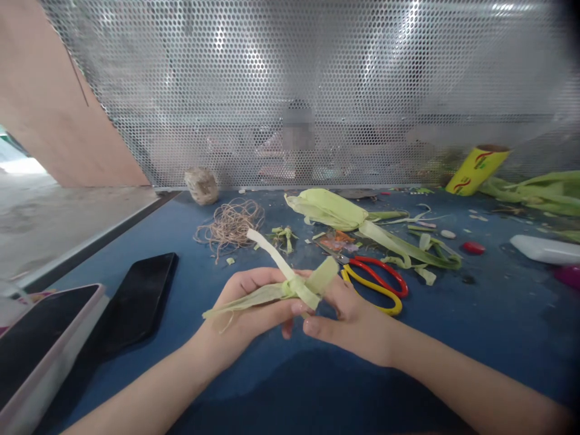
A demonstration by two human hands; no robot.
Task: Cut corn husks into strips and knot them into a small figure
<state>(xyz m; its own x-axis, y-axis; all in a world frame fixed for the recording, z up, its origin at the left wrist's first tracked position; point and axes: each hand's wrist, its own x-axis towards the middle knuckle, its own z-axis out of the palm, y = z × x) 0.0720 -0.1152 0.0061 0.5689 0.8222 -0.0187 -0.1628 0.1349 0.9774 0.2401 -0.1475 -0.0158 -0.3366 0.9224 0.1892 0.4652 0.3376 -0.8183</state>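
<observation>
Between my two hands is a knotted corn husk strip (294, 287), pale green, with loose ends sticking out to the left, up and to the right. My left hand (247, 308) grips it from the left, thumb pressed near the knot. From the right, my right hand (348, 314) has its fingers closed on the husk, the thumb below the knot; some fingertips are hidden behind it. Just beyond my right hand lie scissors (376, 284) with red and yellow handles. A larger bundle of corn husk (330, 209) rests farther back.
A heap of brown twine (231, 223) and a twine ball (202, 185) lie at the back left. Two phones, one black (142, 296) and one pink-edged (49, 338), sit left. Husk scraps (426, 275), a yellow tube (478, 170) and a white bottle (544, 249) are right. Perforated metal (181, 90) stands behind.
</observation>
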